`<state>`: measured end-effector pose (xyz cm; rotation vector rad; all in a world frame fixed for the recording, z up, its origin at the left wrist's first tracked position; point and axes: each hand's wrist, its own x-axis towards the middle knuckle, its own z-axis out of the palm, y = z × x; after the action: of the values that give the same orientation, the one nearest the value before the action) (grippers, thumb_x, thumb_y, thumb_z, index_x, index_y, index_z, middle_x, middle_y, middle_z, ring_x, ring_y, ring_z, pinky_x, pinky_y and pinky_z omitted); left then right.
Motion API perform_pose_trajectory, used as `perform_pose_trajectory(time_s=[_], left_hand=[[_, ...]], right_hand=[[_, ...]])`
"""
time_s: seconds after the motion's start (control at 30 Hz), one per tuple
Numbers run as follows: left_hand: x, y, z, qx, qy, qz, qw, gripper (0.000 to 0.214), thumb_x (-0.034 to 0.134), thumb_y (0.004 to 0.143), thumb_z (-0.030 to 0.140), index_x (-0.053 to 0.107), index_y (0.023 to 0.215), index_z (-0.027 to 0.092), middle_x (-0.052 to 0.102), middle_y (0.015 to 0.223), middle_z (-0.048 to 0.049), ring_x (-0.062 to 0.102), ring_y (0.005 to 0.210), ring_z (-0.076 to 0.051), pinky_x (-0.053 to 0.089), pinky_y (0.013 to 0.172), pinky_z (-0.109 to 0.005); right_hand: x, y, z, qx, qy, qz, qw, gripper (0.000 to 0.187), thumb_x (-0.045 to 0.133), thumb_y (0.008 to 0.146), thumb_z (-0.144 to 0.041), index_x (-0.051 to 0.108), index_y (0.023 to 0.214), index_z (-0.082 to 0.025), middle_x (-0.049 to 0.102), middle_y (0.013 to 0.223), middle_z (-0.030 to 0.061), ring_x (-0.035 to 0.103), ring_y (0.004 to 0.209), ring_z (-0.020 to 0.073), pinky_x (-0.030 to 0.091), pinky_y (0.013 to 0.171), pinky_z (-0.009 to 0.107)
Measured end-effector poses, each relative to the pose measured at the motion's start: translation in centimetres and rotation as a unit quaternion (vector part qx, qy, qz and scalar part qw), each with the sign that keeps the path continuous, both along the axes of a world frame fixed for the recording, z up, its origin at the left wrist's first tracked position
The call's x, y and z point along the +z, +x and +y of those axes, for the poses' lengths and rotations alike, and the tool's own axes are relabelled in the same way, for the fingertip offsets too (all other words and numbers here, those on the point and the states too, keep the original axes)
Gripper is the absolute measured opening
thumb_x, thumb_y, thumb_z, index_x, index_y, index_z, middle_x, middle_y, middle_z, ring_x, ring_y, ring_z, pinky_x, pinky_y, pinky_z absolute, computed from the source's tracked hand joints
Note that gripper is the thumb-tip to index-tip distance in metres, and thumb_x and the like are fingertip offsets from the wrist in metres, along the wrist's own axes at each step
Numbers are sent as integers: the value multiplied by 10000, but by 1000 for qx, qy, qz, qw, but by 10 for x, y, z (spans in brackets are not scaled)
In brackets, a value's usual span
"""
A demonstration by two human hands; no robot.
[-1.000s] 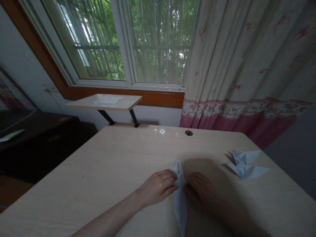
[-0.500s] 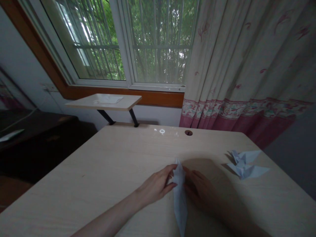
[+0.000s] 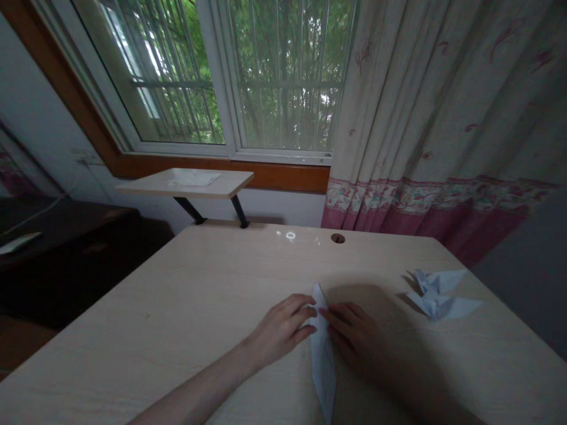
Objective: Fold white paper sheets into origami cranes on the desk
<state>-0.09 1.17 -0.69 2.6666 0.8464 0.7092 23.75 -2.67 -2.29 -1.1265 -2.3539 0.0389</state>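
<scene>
A long, narrow piece of folded white paper (image 3: 323, 370) lies lengthwise on the desk, pointed at its far tip and tapering towards me. My left hand (image 3: 281, 327) holds its left edge near the far half, fingers bent and thumb lower down. From the other side, my right hand (image 3: 358, 336) presses its index finger onto the upper part of the paper, with its other fingers curled at the right edge. To the right rest two folded paper figures that look like cranes (image 3: 436, 306), close together with pointed ends.
The pale wooden desk (image 3: 212, 283) has a round cable hole (image 3: 338, 238) near its back edge. A small raised shelf (image 3: 221, 188) at the back left carries white paper sheets (image 3: 192, 177). Behind are a window and a patterned curtain (image 3: 398, 195).
My right fingers have come over the paper's upper part from its right edge. The far part of the paper now looks flatter, and my left fingers have shifted slightly on it.
</scene>
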Motion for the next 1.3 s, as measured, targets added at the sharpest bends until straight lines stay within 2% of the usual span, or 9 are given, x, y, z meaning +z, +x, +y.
perform_pose_trajectory(time_s=[0.2, 0.53, 0.63, 0.77, 0.97, 1.17, 1.3], left_hand=[[0, 1, 2, -11, 4, -9, 1000, 226, 553, 985, 322, 633, 1151, 193, 650, 1180, -88, 594, 1140, -229, 522, 986, -369], [-7, 1, 2, -21, 4, -10, 1000, 254, 521, 1001, 312, 698, 1123, 178, 691, 1144, -70, 633, 1091, -221, 534, 971, -357], [-5, 0, 3, -25, -9, 1, 1000, 252, 556, 983, 322, 699, 1130, 174, 681, 1155, -82, 626, 1102, -227, 531, 974, -360], [0, -3, 3, -39, -29, 10, 999, 327, 656, 919, 355, 674, 1185, 165, 663, 1183, -97, 611, 1127, -239, 520, 990, -360], [-1, -4, 5, -49, -27, 15, 998, 300, 582, 968, 352, 656, 1203, 181, 666, 1180, -88, 611, 1131, -222, 512, 998, -345], [0, -3, 6, -47, -13, 19, 999, 319, 503, 1004, 388, 650, 1203, 186, 670, 1185, -85, 624, 1115, -221, 519, 989, -349], [5, -2, 4, -43, -18, 19, 999, 322, 479, 1014, 391, 649, 1199, 191, 673, 1181, -81, 626, 1115, -218, 526, 979, -345]], right_hand=[[-9, 2, 3, -14, 18, -32, 999, 435, 488, 903, -110, 599, 1311, -210, 650, 1268, 124, 600, 1164, 272, 528, 959, 475], [-3, 2, 5, 3, 8, -70, 997, 431, 444, 934, -133, 573, 1344, -165, 607, 1354, 100, 596, 1219, 228, 514, 998, 437], [-6, 2, 5, -5, 5, -69, 998, 424, 476, 948, -185, 553, 1366, -190, 597, 1364, 91, 585, 1233, 226, 499, 1013, 442], [-8, 1, 5, -6, 9, -70, 997, 429, 484, 947, -193, 540, 1372, -170, 591, 1373, 98, 571, 1249, 232, 497, 1016, 449], [-9, 1, 4, -19, 30, -44, 998, 406, 472, 942, -183, 563, 1337, -158, 634, 1322, 111, 613, 1189, 243, 525, 984, 447], [-9, 4, 2, -40, 55, -3, 998, 441, 424, 944, -159, 495, 1375, -210, 651, 1284, 94, 616, 1169, 224, 521, 986, 420], [-4, 3, 0, -67, 47, 22, 996, 286, 445, 948, -200, 574, 1203, -191, 679, 1159, 117, 645, 1072, 242, 548, 923, 414]])
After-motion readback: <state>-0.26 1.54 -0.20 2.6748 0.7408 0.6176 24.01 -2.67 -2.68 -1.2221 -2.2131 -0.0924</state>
